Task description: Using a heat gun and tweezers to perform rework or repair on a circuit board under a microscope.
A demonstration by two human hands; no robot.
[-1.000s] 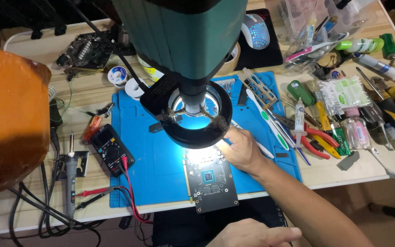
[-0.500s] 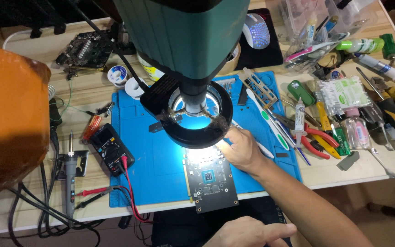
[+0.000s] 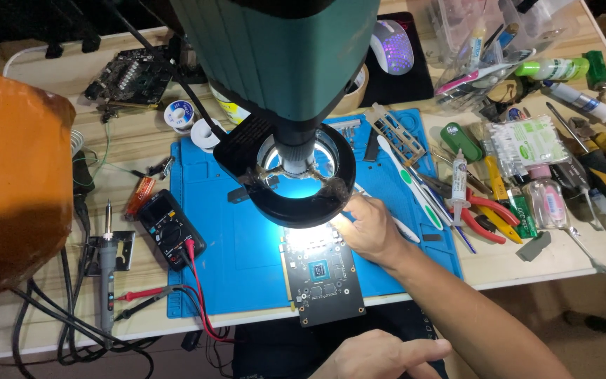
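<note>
A dark circuit board point(image 3: 324, 281) with a square chip lies on the blue work mat point(image 3: 240, 274), partly under the lit ring light point(image 3: 296, 186) of a large green microscope point(image 3: 282, 49). My right hand point(image 3: 372, 230) sits at the board's upper right corner, fingers curled onto its edge in the glare. A thin white tool point(image 3: 407, 230) lies on the mat under that hand. My left hand point(image 3: 380, 356) rests low at the frame's bottom edge, below the board, holding nothing.
A black multimeter point(image 3: 171, 228) with red and black leads lies at the mat's left. A soldering iron point(image 3: 106, 270) sits further left, beside an orange object point(image 3: 15, 182). Pliers, syringes, bottles and cotton swabs point(image 3: 524, 144) crowd the right side. A second board point(image 3: 131, 77) is at the back left.
My left hand has shifted slightly left along the bottom edge. My right hand and the board stay almost where they were.
</note>
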